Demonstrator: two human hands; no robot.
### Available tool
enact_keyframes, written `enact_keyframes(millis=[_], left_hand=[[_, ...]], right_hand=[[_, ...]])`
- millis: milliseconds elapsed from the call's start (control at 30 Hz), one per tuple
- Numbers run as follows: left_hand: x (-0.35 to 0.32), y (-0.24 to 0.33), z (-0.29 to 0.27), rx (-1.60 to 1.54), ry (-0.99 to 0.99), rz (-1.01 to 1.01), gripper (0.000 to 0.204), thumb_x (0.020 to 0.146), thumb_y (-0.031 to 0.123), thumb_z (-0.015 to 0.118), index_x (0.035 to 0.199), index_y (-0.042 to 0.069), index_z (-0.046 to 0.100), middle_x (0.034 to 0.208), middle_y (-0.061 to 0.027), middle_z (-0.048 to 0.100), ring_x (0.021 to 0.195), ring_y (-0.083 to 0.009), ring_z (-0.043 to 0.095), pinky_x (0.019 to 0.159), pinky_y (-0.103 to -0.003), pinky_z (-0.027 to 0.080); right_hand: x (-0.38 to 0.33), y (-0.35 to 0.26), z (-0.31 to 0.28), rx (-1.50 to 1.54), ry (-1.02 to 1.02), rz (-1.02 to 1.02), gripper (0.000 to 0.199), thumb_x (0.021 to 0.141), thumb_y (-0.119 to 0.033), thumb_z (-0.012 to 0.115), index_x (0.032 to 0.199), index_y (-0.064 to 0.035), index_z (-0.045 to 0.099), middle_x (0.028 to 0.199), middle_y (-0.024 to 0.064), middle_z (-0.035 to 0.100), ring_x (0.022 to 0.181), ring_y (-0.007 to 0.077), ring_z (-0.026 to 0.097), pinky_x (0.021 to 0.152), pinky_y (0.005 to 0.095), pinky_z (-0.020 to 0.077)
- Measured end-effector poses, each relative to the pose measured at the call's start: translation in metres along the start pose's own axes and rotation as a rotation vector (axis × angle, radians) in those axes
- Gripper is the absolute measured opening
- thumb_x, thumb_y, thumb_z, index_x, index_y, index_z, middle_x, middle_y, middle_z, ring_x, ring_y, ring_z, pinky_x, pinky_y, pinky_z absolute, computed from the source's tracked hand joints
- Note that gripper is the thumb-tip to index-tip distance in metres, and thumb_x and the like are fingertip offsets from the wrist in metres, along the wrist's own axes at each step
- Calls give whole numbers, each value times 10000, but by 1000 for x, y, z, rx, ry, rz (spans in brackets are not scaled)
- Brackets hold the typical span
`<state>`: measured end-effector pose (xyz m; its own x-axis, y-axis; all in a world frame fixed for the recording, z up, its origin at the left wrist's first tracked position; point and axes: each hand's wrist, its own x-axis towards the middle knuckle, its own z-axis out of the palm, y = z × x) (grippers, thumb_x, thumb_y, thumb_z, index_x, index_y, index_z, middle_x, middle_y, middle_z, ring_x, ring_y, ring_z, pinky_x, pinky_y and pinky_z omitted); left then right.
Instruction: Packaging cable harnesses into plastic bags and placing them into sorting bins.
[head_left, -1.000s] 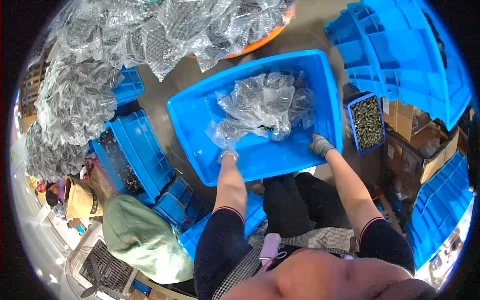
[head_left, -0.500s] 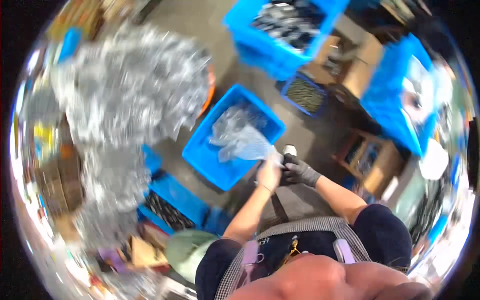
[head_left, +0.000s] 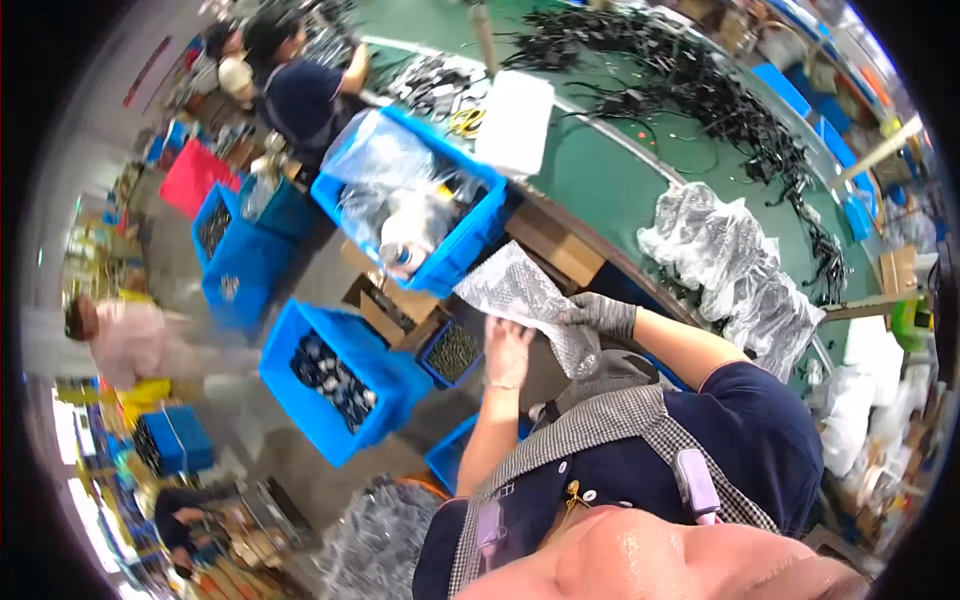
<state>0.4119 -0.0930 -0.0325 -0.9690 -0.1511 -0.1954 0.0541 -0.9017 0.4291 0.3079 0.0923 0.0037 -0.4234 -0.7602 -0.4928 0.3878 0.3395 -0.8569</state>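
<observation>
A piece of clear bubble wrap point(head_left: 515, 285) spreads out in front of my body, between my two hands. My left hand point(head_left: 508, 352), bare, has its fingers on the near edge of the wrap and grips it there. My right hand point(head_left: 603, 316), in a grey glove, is closed on the wrap's right side. One end of the wrap hangs down below the glove. Just beyond the wrap stands a blue crate point(head_left: 465, 185) with plastic bags and a white roll-like item inside.
A green-topped table point(head_left: 600, 150) at the right carries black cables point(head_left: 700, 95), a white box point(head_left: 515, 122) and more bubble wrap point(head_left: 735, 270). Left of me stand a blue bin of dark parts point(head_left: 330, 385) and a small tray point(head_left: 452, 355). Co-workers point(head_left: 305, 100) are at the far left.
My view has swung right, from the floor crates to the green table. The wrap has come away from the low blue crate and is now spread wider between my hands.
</observation>
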Motion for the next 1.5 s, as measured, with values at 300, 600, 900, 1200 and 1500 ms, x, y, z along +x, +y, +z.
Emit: enact_keyframes(millis=[300,600,900,1200,1500], left_hand=[[246,3,90,495,139,1,186,841,109,539,994,4,539,898,-102,599,789,-219,587,701,-348,495],[551,79,112,1133,-118,-99,328,845,204,545,1098,2,489,938,-129,606,781,-243,608,691,-323,495],[534,8,119,2680,-784,515,640,767,418,574,1290,113,365,1389,-170,244,1297,-351,183,999,-552,203],[425,-145,143,1755,-1322,70,363,684,88,630,1040,50,572,1065,-171,553,1023,-279,515,890,-344,395],[278,-323,87,1309,-610,-1051,681,739,257,695,1246,-66,375,1152,-116,532,1026,-202,502,917,-323,358]], right_hand=[[49,-26,-139,125,289,-242,383,806,-195,627,1115,11,537,950,45,605,855,110,535,786,265,447],[167,-40,-177,-132,582,-125,380,782,-229,602,1053,33,549,969,152,613,903,227,578,786,315,462],[70,38,-148,306,895,105,348,760,-191,614,1023,31,564,947,151,617,890,235,583,771,322,466],[-29,61,-98,832,1265,184,226,770,-106,608,958,17,582,804,91,615,651,138,592,591,290,481],[-247,144,-122,89,1935,432,283,757,-162,599,988,1,594,964,118,633,874,185,597,778,300,467]])
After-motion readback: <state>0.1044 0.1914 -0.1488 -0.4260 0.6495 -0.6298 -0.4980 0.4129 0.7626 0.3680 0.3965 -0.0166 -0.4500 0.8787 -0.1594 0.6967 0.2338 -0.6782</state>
